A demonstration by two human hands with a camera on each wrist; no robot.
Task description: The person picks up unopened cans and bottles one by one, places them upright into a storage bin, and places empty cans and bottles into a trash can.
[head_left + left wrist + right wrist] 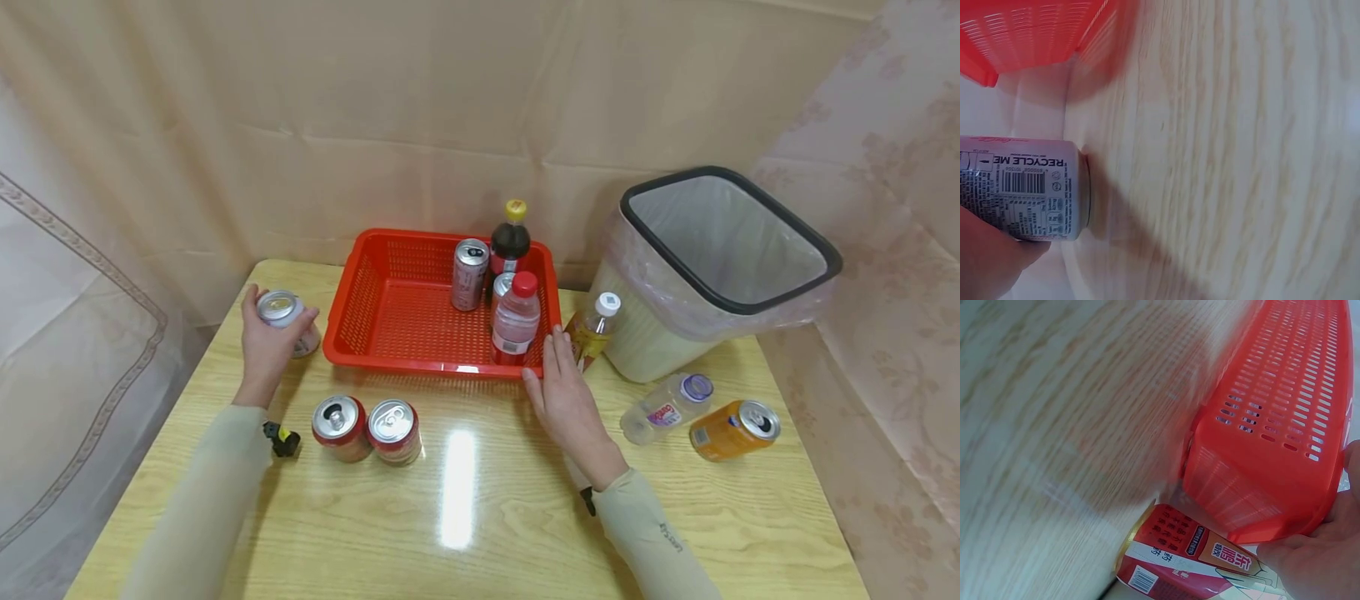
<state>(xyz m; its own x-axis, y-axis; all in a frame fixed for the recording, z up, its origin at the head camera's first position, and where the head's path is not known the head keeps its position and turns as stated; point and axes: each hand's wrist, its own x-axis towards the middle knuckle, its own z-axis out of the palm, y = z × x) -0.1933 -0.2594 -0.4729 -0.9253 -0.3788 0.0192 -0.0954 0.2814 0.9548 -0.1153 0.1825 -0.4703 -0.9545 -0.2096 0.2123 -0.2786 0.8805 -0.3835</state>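
Head view: Left of the basket, the left hand grips a can; the right hand lies straight-fingered, unclenched, against the basket's near right corner.

Left wrist view: The can is upright near the basket; whether its base touches the worktop is unclear. Probably light, smooth and easily dented, it suits a gentle hold round its middle.

Right wrist view: A bottle stands just beside the basket.

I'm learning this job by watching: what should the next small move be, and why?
Probably lift the can with the left hand toward the red basket: that hand grips it beside the basket, whose left side has room.
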